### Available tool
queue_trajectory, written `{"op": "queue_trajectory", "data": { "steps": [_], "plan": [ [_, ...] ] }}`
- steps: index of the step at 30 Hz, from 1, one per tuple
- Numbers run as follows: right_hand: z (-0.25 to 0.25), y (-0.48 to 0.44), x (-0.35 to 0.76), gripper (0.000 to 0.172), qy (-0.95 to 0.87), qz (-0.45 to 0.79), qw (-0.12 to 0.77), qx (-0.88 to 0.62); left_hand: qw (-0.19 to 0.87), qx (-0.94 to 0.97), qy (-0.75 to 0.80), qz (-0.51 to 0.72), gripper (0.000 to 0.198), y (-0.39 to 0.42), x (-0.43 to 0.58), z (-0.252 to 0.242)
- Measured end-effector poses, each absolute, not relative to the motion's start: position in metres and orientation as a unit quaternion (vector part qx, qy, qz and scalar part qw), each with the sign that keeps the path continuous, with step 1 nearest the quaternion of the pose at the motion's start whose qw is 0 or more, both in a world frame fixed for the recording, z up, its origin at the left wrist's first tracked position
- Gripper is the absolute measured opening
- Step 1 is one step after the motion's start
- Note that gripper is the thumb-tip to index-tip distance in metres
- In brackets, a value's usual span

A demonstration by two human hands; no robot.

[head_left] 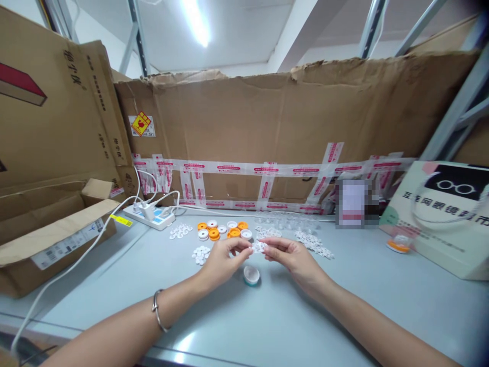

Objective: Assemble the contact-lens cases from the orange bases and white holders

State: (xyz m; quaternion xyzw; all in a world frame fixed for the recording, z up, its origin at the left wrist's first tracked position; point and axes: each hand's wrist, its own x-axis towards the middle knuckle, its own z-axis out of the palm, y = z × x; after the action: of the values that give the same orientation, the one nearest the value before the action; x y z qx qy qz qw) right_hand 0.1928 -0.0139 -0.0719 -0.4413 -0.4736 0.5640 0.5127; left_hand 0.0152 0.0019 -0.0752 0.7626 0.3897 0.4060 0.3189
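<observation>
Head: opposed fingers [241, 256], white piece [259, 247] between

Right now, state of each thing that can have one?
Left hand: pinching white part
Right hand: pinching white part
White part: held between hands
Teal-based piece: unheld
Orange discs: unheld
Low cardboard box: open
Power strip: plugs inserted
Ceiling light: on
Paper bag: standing

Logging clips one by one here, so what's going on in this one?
A person's left hand and right hand pinch a small white piece from either side. A rounded white-and-teal container stands on the table, nearer the camera. Orange and white round parts lie beyond the left hand.
</observation>
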Motion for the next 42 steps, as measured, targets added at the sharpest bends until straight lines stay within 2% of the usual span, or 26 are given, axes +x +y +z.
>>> {"op": "queue_trajectory", "data": {
  "steps": [6, 15, 20, 35, 42],
  "plan": [
    [-0.0754, -0.0143, 0.1888, 0.02, -0.529, 0.494, 0.529, -0.443, 0.335, 0.751, 0.392, 0.414, 0.017, -0.001, 0.017, -0.0744],
    [-0.0756, -0.0147, 0.1901, 0.031, -0.509, 0.512, 0.528, -0.446, 0.42, 0.703, 0.383, 0.428, 0.017, 0.0008, 0.0193, -0.075],
    [-0.0752, -0.0157, 0.1889, 0.032, -0.515, 0.498, 0.526, -0.458, 0.443, 0.695, 0.37, 0.429, 0.019, -0.0017, 0.0194, -0.0752],
    [-0.08, -0.0191, 0.1849, 0.021, -0.574, 0.397, 0.565, -0.44, 0.476, 0.678, 0.353, 0.434, 0.017, -0.0042, 0.0194, -0.0707],
    [-0.0817, -0.0203, 0.1857, 0.021, -0.578, 0.38, 0.566, -0.449, 0.474, 0.684, 0.355, 0.426, 0.018, -0.0049, 0.0205, -0.0717]
  ]
}}
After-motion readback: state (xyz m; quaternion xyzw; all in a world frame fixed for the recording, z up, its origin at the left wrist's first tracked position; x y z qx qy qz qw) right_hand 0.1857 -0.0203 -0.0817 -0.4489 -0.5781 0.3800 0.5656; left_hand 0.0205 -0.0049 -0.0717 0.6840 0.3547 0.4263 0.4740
